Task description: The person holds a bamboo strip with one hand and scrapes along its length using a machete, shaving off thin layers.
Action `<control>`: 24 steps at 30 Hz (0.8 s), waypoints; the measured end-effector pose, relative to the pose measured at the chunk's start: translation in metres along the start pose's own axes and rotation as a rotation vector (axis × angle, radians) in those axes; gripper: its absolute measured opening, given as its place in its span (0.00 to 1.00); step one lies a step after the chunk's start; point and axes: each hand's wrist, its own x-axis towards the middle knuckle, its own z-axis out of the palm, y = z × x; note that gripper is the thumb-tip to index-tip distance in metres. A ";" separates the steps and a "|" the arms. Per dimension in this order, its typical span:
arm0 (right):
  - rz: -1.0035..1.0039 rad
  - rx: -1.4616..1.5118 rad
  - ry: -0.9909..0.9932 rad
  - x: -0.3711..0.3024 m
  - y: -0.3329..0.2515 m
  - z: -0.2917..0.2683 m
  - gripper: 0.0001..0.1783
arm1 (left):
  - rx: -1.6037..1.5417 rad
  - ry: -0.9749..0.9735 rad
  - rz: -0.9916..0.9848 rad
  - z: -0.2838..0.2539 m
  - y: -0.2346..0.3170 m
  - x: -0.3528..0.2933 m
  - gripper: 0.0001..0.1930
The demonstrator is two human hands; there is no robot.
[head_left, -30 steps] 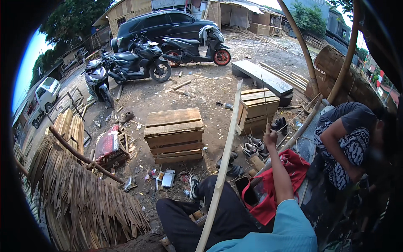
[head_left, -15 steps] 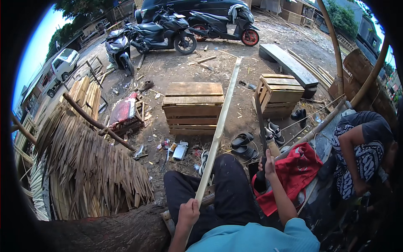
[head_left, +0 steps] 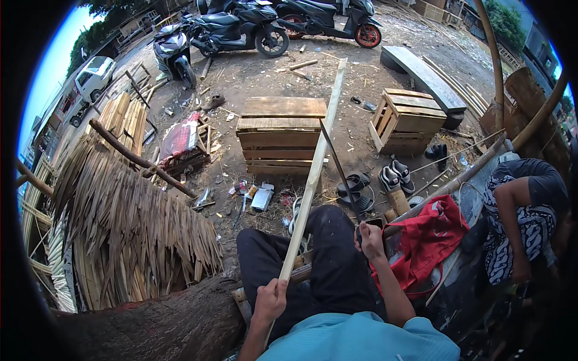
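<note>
My left hand [head_left: 271,299] is closed around the lower end of a long, pale bamboo strip [head_left: 312,180]. The strip slants up and away between my knees, its far end beyond the wooden crates. In my right hand [head_left: 371,243] is the handle of a long, dark-bladed machete [head_left: 343,174]. Its blade tilts to the left, and the tip appears against the strip's right edge; whether they touch I cannot tell. Just right of that hand lies a red cloth [head_left: 430,240].
Two slatted wooden crates, one in the middle [head_left: 280,141] and one farther right [head_left: 412,120], stand ahead. Sandals [head_left: 355,191] and shoes [head_left: 397,175] lie nearby. Dried thatch [head_left: 126,210] fills the left. Another person [head_left: 524,210] sits at the right. Motorbikes [head_left: 238,30] stand behind.
My right hand has come lower and slightly left. The machete has swung from nearly upright beside the right crate to leaning left toward the bamboo strip. My left hand keeps its hold.
</note>
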 end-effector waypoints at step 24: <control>-0.299 -1.079 0.675 0.189 -0.105 -0.143 0.36 | -0.828 -0.461 -0.339 -0.015 -0.022 -0.120 0.20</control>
